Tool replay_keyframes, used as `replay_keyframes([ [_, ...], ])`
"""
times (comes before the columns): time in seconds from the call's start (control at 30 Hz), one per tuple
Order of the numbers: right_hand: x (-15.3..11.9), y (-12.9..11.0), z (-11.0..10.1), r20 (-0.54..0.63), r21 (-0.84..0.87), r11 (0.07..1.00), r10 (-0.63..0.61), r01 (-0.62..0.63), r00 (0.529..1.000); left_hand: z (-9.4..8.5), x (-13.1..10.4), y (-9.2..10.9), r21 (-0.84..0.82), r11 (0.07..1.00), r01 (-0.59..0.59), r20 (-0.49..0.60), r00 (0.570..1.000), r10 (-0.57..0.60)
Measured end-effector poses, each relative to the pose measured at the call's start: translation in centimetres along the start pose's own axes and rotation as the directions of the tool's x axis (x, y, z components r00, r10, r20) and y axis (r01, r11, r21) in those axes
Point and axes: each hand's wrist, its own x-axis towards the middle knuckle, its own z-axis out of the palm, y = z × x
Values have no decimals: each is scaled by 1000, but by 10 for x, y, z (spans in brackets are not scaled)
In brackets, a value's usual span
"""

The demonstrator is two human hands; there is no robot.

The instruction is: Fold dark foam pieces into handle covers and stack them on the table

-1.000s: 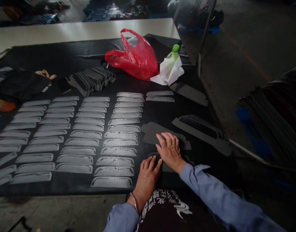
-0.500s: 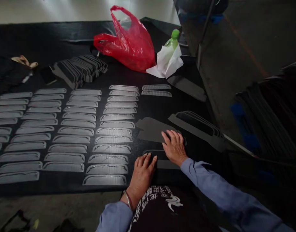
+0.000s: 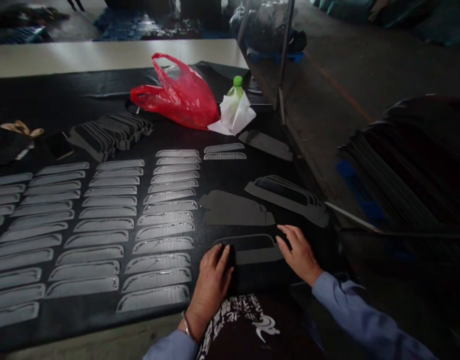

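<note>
On the black-covered table lies a flat dark grey piece [image 3: 258,257] with a thin curved rim around a dark opening, directly in front of me. My left hand [image 3: 214,272] rests at its left end, palm down, fingers loosely bent and somewhat apart. At its right end is my right hand [image 3: 299,253], fingers stretched and spread, tips near the piece's corner; whether they touch it I cannot tell. Just beyond lies a small stack of solid grey flat pieces [image 3: 235,210]. Several rimmed grey pieces [image 3: 290,206] overlap farther right. To my left, glossy grey strips [image 3: 157,297] with shiny curved edges lie in columns.
A red plastic bag [image 3: 181,100] and a green-capped bottle [image 3: 236,90] with white paper round it stand at the back. Fanned dark pieces [image 3: 110,132] lie back left. A metal bar [image 3: 352,217] runs along the right edge, near a large dark pile [image 3: 406,155].
My right hand has moved off the stack of solid pieces, toward the right end of the rimmed piece. My left hand stays near its left end. The camera view has tilted up and turned right.
</note>
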Motion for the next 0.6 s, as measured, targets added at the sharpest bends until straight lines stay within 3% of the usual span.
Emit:
replay_keyframes([
  [0.1,-13,-16,1,157,-65,987,-136,147,978,0,-6,-5,-46,996,81,-92,992,-85],
  [0.23,-9,-31,13,317,-113,944,-261,310,912,5,-14,-15,19,991,135,-162,978,-130],
  [0.4,4,-39,16,328,-117,930,-294,348,898,9,-16,-22,21,991,135,-144,981,-130],
  [0.6,11,-58,-6,290,-33,913,-381,407,878,-6,-2,-17,-152,975,161,-168,968,-186],
])
